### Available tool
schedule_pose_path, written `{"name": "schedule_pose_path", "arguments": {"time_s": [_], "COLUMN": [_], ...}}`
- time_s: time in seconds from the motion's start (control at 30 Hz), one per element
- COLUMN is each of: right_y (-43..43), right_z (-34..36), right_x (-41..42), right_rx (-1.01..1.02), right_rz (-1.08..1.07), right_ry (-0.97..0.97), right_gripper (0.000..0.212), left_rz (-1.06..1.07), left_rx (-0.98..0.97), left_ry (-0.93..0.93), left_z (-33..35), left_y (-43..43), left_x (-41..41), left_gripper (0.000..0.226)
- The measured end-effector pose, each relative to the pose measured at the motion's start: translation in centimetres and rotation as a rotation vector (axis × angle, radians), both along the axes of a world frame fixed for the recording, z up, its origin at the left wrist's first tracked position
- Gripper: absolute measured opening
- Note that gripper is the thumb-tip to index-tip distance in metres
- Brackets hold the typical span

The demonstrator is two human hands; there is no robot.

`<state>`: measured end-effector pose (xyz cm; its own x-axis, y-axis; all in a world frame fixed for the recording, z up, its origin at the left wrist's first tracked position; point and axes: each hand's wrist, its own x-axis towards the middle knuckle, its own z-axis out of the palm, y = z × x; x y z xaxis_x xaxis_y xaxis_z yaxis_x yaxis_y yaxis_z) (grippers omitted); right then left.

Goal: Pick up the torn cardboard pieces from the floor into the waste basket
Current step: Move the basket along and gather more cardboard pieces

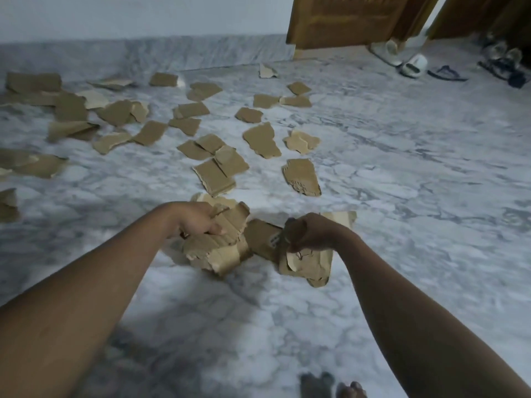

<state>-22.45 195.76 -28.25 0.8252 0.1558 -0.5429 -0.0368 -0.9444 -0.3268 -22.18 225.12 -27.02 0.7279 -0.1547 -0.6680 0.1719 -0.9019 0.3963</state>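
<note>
Fingers (216,230) of left hand (195,219) and right hand (313,232) each clutch torn cardboard pieces (219,255) over marble floor (402,202).

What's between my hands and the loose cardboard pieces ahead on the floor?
Nothing visible: only bare floor separates the loose pieces from the left hand and right hand, which each grip a cardboard bundle. The waste basket is out of view, so that path is unknown.

Matt brown cardboard pieces (262,140), ragged and paler at their torn edges, lie on a smooth floor (402,202) of grey-veined white marble with a dull sheen; behind, a door (344,21) of varnished brown wood.
</note>
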Motion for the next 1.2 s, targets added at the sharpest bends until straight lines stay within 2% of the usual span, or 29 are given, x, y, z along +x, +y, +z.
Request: {"name": "schedule_pose_path", "arguments": {"time_s": [0.13,0.27,0.33,0.43,0.5,0.57,0.63,0.7,0.73,0.83,0.9,0.97,1.0,1.07,1.13,1.2], "right_y": [1.9,1.1,-0.5,-4.2,-4.8,-4.1,-3.0,-2.1,-1.5,0.5,1.5,1.7,1.4,0.1,-1.7,-3.3], "right_z": [-0.9,1.3,2.9,4.1,3.7,1.3,-1.5,-3.4,-3.6,-3.0,-2.7,-2.2,-1.7,-0.8,-0.4,0.0], "right_x": [-1.2,-0.7,-0.8,-1.9,-3.0,-3.8,-4.1,-4.4,-4.6,-5.0,-4.5,-3.8,-3.5,-2.8,-1.7,-1.1], "right_rx": [-0.117,0.120,0.251,0.603,0.670,0.566,0.436,0.289,0.208,0.233,0.303,0.337,0.342,0.314,0.175,-0.002], "right_rz": [0.069,-0.004,-0.161,-0.545,-0.708,-0.792,-0.886,-0.860,-0.827,-0.833,-0.827,-0.771,-0.750,-0.728,-0.741,-0.736], "right_ry": [-0.095,-0.124,-0.138,-0.058,0.040,0.143,0.151,0.064,0.020,-0.070,-0.090,-0.107,-0.119,-0.150,-0.181,-0.142], "right_gripper": [0.063,0.049,0.041,0.023,0.017,0.021,0.038,0.058,0.060,0.063,0.057,0.031,0.027,0.052,0.080,0.087], "left_rz": [0.104,0.049,-0.005,-0.078,-0.114,-0.109,-0.102,-0.070,-0.038,0.014,0.023,0.041,0.055,0.089,0.142,0.210], "left_rx": [-0.035,-0.038,-0.019,0.039,0.099,0.123,0.137,0.165,0.170,0.216,0.232,0.206,0.184,0.132,0.075,0.008], "left_ry": [-0.103,-0.274,-0.292,-0.267,-0.262,-0.256,-0.275,-0.285,-0.289,-0.328,-0.349,-0.363,-0.371,-0.370,-0.348,-0.327], "left_z": [0.3,-0.8,-1.4,-2.6,-3.3,-4.0,-4.6,-5.0,-5.2,-5.1,-5.1,-5.1,-5.1,-4.8,-4.6,-4.6], "left_y": [-0.3,-1.5,-1.6,-1.6,-1.5,-1.3,-1.0,-1.0,-1.0,-1.1,-0.9,-0.6,-0.6,-0.4,-0.3,0.0], "left_x": [0.3,0.4,0.7,1.4,1.6,1.6,1.6,1.2,0.9,0.2,-0.3,-0.6,-0.7,-0.8,-1.0,-1.0], "left_gripper": [0.067,0.065,0.071,0.074,0.072,0.067,0.060,0.064,0.069,0.067,0.061,0.057,0.054,0.050,0.052,0.055]}}
